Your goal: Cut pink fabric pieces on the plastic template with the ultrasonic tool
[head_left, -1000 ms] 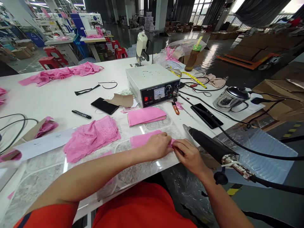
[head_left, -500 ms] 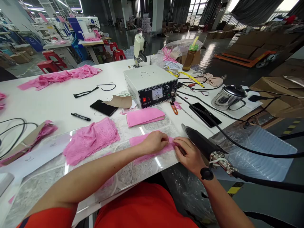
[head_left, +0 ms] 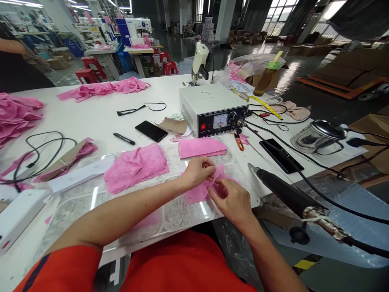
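Note:
My left hand [head_left: 199, 173] is closed, its thumb and fingertips pinching a thin pink piece of fabric [head_left: 196, 194] just above the table. Beside it my right hand [head_left: 232, 198] also has its fingers closed on the same fabric, which bunches up between the two hands. Behind them lies a folded pink cloth [head_left: 202, 148] with a straight edge. Left of my forearm a pink lace garment [head_left: 138, 166] rests crumpled on the clear mat. To the right, a black handheld tool [head_left: 279, 190] with a metal tip points toward my right hand.
A white control box [head_left: 214, 105] stands behind the folded cloth. Orange-handled snips [head_left: 239, 142], two phones [head_left: 151, 131], a marker [head_left: 124, 138] and a steel pot [head_left: 317, 136] lie around. Cables run along the right. More pink fabric [head_left: 18, 115] is piled at left.
My view has turned left. The pink fabric, flatter before, is now lifted and bunched between my hands. My right hand has moved closer to my left and partly over the fabric.

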The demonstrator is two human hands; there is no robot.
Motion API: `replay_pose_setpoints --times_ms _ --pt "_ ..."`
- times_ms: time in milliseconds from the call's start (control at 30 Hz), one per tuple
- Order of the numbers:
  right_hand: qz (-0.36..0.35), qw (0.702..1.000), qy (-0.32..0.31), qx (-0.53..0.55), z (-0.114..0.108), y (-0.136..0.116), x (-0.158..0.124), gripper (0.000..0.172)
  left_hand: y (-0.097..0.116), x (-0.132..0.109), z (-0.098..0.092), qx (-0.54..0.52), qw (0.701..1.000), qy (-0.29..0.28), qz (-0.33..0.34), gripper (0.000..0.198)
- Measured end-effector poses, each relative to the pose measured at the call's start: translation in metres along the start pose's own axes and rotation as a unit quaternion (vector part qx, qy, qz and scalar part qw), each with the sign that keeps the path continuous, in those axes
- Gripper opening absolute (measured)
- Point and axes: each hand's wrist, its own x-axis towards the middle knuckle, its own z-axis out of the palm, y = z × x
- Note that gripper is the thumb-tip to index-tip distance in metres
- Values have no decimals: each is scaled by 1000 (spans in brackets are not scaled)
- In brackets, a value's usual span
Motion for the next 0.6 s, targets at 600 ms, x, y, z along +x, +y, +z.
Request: replay_pose_setpoints --times_ms 600 --pt "-325 929 -88 156 53 -99 7 21 -50 -198 -150 227 937 252 90 28"
